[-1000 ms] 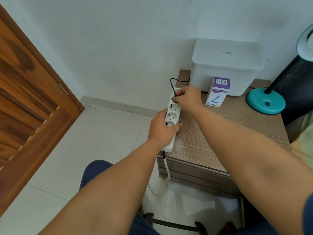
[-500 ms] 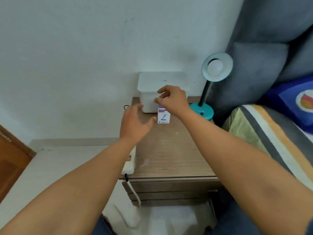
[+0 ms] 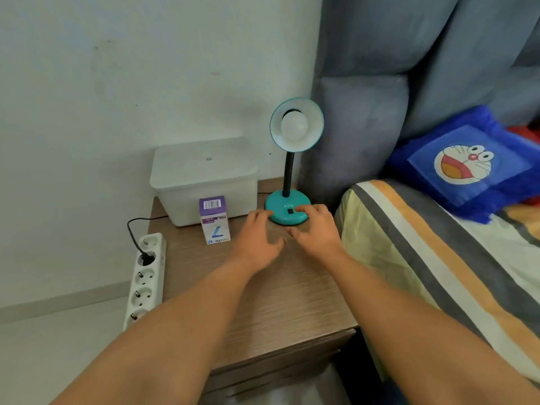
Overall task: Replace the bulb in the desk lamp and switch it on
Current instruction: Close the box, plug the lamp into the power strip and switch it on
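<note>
Both hands (image 3: pixel 257 241) reached lamp base (image 3: pixel 287 210) (bulb unlit)

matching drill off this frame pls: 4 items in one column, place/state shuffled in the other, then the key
Items:
1. bulb
2. bulb box
3. black plug
4. both hands, left hand and right hand

Place or state:
A. seated in the power strip, second socket from the far end
B. at the teal lamp base
C. in the lamp shade, unlit
D. standing upright in front of the white bin

Pairs: 1-C, 2-D, 3-A, 4-B
</note>
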